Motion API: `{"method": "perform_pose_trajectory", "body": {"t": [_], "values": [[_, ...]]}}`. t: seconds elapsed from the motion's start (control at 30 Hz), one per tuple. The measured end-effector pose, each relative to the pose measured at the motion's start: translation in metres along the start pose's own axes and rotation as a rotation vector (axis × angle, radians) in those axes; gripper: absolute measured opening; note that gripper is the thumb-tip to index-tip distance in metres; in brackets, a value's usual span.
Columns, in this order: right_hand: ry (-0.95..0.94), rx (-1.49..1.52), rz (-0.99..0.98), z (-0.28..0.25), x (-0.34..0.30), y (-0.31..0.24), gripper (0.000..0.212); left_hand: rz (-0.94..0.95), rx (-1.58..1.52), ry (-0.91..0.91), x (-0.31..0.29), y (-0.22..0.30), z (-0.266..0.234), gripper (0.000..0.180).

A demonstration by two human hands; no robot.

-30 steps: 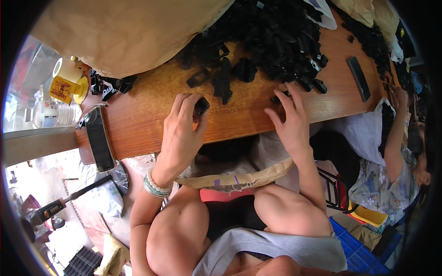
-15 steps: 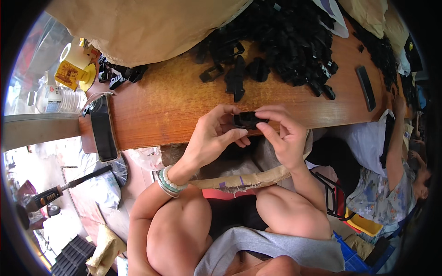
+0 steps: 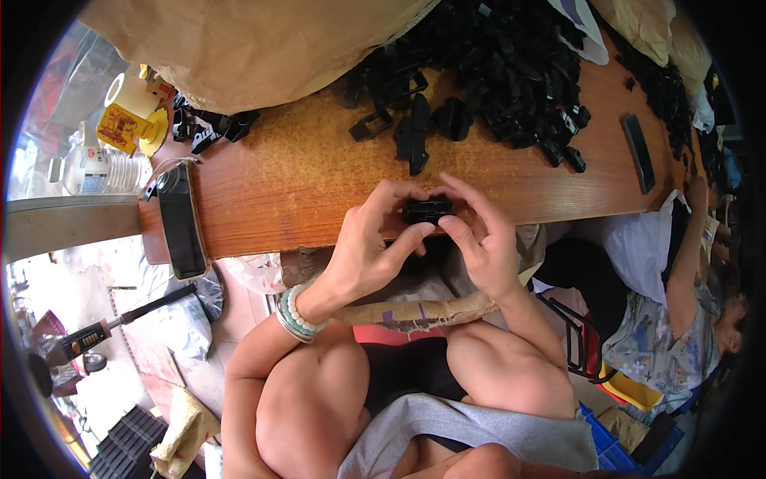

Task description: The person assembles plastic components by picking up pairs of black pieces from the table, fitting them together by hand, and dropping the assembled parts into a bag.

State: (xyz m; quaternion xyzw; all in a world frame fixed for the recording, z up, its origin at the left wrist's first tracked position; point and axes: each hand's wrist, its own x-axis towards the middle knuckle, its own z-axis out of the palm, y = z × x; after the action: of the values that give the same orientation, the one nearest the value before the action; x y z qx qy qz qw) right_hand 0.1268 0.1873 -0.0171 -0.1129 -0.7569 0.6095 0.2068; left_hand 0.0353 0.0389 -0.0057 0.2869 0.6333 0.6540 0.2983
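A small black plastic part (image 3: 428, 211) is held over the table's near edge, between both my hands. My left hand (image 3: 381, 227) grips its left end with thumb and fingers. At its right end, my right hand (image 3: 481, 235) has the thumb against it; the index finger is raised and the other fingertips are partly hidden behind the part. Beyond my hands, a few loose black parts (image 3: 412, 136) lie on the wooden table (image 3: 303, 184). A large heap of similar black parts (image 3: 511, 80) spreads behind them.
A brown paper sheet (image 3: 207, 48) covers the back left. On the left are a phone-like black slab (image 3: 180, 223), a yellow tape dispenser (image 3: 124, 130) and a plastic bottle (image 3: 104, 172). A dark bar (image 3: 637, 154) lies right. Another person's arm (image 3: 686, 247) reaches in at the right.
The black part has been turned between my hands and shows a different side. My right hand has shifted slightly left, its index finger lifting off the part.
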Motion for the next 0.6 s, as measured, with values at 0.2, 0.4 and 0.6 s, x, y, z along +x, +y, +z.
{"method": "perform_pose_trajectory", "body": {"t": [0.2, 0.4, 0.6], "values": [[-0.160, -0.041, -0.006, -0.014, 0.006, -0.004, 0.024, 0.071, 0.242, 0.044, 0.005, -0.003, -0.001, 0.032], [-0.074, -0.255, 0.005, -0.046, 0.023, 0.011, 0.015, 0.281, 0.730, 0.353, 0.061, 0.001, -0.045, 0.029], [0.297, -1.212, -0.193, -0.081, 0.052, 0.025, 0.021, 0.285, 1.216, 0.228, 0.075, -0.013, -0.057, 0.030]]}}
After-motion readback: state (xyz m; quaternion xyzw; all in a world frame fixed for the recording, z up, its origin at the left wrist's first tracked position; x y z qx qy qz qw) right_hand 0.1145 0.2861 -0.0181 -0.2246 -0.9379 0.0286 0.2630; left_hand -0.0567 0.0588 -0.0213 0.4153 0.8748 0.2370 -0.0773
